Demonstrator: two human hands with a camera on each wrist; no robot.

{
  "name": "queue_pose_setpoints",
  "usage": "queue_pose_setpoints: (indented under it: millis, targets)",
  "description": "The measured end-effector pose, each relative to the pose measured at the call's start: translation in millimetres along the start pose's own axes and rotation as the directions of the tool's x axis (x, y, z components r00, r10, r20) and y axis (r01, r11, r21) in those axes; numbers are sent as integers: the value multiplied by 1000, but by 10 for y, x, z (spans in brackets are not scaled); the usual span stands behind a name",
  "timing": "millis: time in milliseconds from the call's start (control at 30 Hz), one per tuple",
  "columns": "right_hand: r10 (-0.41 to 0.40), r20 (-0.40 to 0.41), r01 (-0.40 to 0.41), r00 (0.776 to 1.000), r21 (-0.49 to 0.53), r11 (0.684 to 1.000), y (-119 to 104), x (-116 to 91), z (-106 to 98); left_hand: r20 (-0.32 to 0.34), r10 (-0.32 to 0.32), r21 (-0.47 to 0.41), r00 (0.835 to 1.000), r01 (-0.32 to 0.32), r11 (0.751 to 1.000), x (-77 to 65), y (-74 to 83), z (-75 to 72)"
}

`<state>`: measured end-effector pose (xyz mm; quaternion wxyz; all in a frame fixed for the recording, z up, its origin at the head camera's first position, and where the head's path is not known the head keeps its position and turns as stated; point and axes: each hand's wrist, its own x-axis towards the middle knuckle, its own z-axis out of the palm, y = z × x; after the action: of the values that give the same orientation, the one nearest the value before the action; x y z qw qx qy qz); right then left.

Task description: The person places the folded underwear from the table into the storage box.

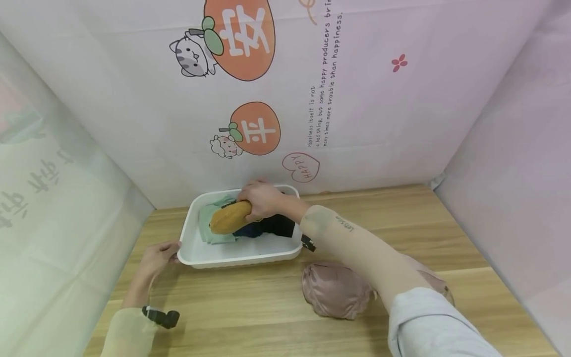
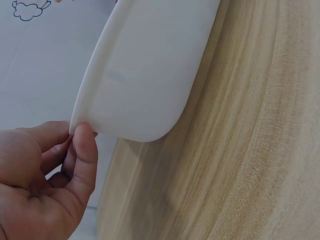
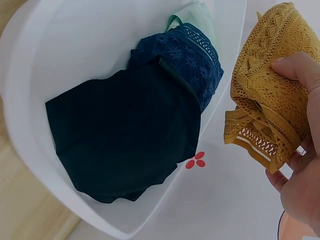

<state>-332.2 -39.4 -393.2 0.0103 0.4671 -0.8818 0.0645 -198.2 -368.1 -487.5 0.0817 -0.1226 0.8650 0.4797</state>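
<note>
A folded mustard-yellow lace bra (image 3: 270, 75) is in my right hand (image 1: 263, 198), gripped between thumb and fingers above the white tray (image 1: 241, 259). My left hand (image 1: 159, 255) pinches the tray's near left corner by the rim, as the left wrist view also shows. Inside the tray lie a mint-green cloth garment (image 1: 206, 218), a navy lace garment (image 3: 175, 55) and black underwear (image 3: 125, 130) with wavy edges. The black piece partly covers the navy one. In the head view, the bra and right hand hide part of these.
A dusty-pink satiny garment (image 1: 334, 290) lies on the wooden table (image 1: 241, 317), partly under the right forearm. Printed white cloth (image 1: 379, 109) forms a wall close behind the tray, with more cloth at both sides.
</note>
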Motion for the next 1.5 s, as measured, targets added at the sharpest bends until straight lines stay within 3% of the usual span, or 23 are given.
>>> queue_pose_setpoints:
  millis: [1100,1500]
  targets:
    - [-100,74,106,992,-92,990,-396,483,210,-10,5,-83,1000,-6,997,7,-26,26]
    - [-130,135,146,982,-112,983,-525,620,233,-25,18,-56,1000,-19,998,51,-24,1]
